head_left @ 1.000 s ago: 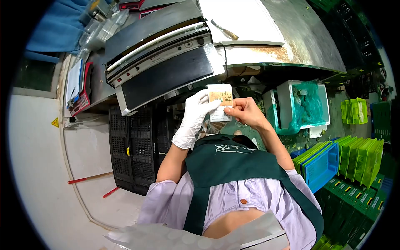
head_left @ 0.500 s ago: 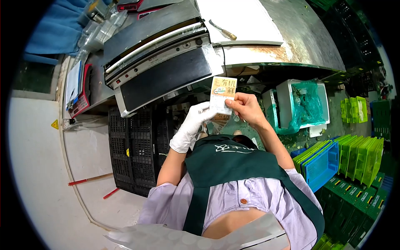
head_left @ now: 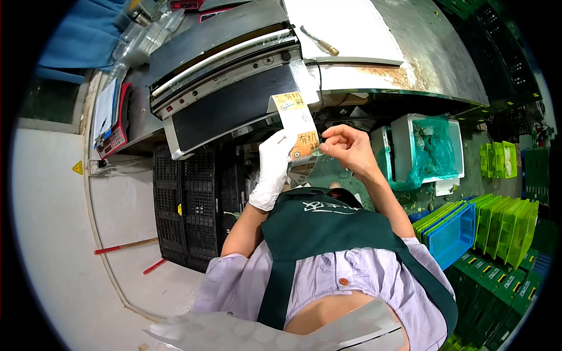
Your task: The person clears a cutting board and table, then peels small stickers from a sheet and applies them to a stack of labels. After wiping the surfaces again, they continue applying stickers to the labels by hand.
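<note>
A strip of printed labels [head_left: 300, 120], orange and white with Chinese characters, hangs in front of my apron. Closed around its lower left side is my left hand [head_left: 273, 169], in a white glove. My bare right hand [head_left: 351, 151] has thumb and forefinger pinched together at the right edge of the lower orange label [head_left: 305, 144]. Whether those fingertips grip the label's edge is too small to make out. The strip's upper end bends over in front of the heat sealer [head_left: 234, 108].
On the white board [head_left: 351, 29] lies a knife [head_left: 319, 41]. A white foam box [head_left: 404, 140] with a green plastic bag [head_left: 433, 146] stands at the right, near a blue basket [head_left: 453, 234] and stacked green baskets [head_left: 506, 225]. Black crates [head_left: 186, 205] stand at the left.
The strip now shows more of its length, with a second orange label below the white part. My left hand has turned upright, and my right fingertips have shifted to the lower label's edge.
</note>
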Demonstrator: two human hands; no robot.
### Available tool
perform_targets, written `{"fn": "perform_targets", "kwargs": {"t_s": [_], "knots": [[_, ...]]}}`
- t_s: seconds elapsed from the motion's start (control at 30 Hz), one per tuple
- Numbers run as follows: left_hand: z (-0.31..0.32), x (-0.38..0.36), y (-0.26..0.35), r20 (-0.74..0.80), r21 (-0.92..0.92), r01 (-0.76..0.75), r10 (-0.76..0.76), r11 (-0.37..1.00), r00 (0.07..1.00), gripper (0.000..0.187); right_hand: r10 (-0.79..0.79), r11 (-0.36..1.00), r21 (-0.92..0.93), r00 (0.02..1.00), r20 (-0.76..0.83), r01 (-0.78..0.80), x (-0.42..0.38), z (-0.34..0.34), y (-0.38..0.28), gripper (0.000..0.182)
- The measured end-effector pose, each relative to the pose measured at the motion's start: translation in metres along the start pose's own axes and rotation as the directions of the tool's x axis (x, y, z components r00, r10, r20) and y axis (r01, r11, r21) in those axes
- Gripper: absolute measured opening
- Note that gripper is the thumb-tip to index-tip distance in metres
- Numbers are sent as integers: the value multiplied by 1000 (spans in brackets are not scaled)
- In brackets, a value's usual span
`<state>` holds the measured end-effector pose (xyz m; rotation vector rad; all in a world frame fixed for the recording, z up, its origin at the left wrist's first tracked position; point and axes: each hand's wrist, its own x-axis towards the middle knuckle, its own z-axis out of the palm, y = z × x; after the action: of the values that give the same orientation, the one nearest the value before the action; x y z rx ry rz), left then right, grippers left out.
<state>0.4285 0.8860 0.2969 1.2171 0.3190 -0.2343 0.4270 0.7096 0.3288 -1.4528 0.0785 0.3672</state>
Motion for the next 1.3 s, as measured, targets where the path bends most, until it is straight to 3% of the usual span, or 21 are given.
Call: {"fn": "perform_targets", "kwargs": {"t_s": [0.1, 0.33, 0.4, 0.43, 0.5, 0.57, 0.63, 0.67, 0.7, 0.77, 0.83, 0.9, 0.97, 1.07, 1.13, 1.17, 1.23, 1.27, 1.3], "knots": [[0, 6, -7, 14, 16, -21, 20, 1000, 1000, 25, -75, 996, 54, 996, 47, 72, 4, 6, 14, 22], [4, 5, -5, 29, 9, -26, 26, 1000, 999, 25, -194, 974, -137, 978, -73, 183, 8, 16, 24, 19], [3, 7, -8, 38, -15, -26, 27, 1000, 999, 26, -518, 738, -548, 851, -85, 395, 8, 19, 25, 22], [4, 7, -8, 47, -39, -27, 29, 999, 998, 26, -518, 738, -548, 851, -85, 394, 8, 18, 27, 22], [8, 4, -2, 8, -67, -12, 13, 998, 1000, 26, -662, 544, -754, 740, -118, 367, 9, 15, 30, 26], [9, 3, 2, -30, -96, 0, -3, 995, 1000, 27, -658, 561, -747, 739, -141, 356, 8, 9, 28, 24], [7, 2, 2, 27, -134, 28, -24, 991, 999, 26, -234, 805, -580, 966, -111, 128, 4, 5, 19, 22], [6, 3, 0, 27, -134, 28, -25, 991, 999, 26, -100, 844, -531, 995, -9, 80, 6, 0, 23, 23], [5, 5, -3, 62, -137, 51, -43, 989, 997, 27, -100, 844, -530, 995, -9, 80, 7, -1, 27, 23], [6, 4, -4, 101, -138, 74, -61, 988, 993, 28, 64, 987, -149, 997, 35, -58, 9, -3, 34, 24], [5, -3, 0, 211, -227, 146, -98, 963, 973, 30, 40, 996, -79, 999, 27, -38, 6, -2, 23, 24], [-5, -3, -7, 277, -196, 165, -107, 967, 955, 31, 29, 996, -89, 1000, 4, -28, 3, -1, 16, 24], [-8, -6, -12, 345, -19, 70, -59, 997, 937, 33, -2, 995, -103, 1000, -17, 0, 5, -1, 26, 24], [-4, -9, -11, 287, -29, 55, -44, 998, 957, 31, -53, 995, -92, 998, -44, 49, 8, -3, 34, 25], [-3, -8, -10, 255, -53, 45, -30, 998, 966, 30, -36, 953, -301, 999, -26, 27, 9, -5, 36, 23], [-3, -7, -10, 215, -16, 25, -21, 1000, 976, 29, -37, 953, -302, 999, -24, 28, 7, -4, 34, 23], [-3, -6, -9, 174, 20, 4, -8, 1000, 985, 28, -323, 839, -514, 924, -204, 179, 1, 3, 21, 25], [-3, -6, -9, 146, 27, -22, 18, 999, 989, 29, -489, 755, -594, 842, -227, 278, 1, 0, 27, 21], [-3, -6, -10, 120, 34, -46, 42, 998, 992, 30, -488, 755, -593, 843, -226, 278, 0, 1, 24, 21]]}}
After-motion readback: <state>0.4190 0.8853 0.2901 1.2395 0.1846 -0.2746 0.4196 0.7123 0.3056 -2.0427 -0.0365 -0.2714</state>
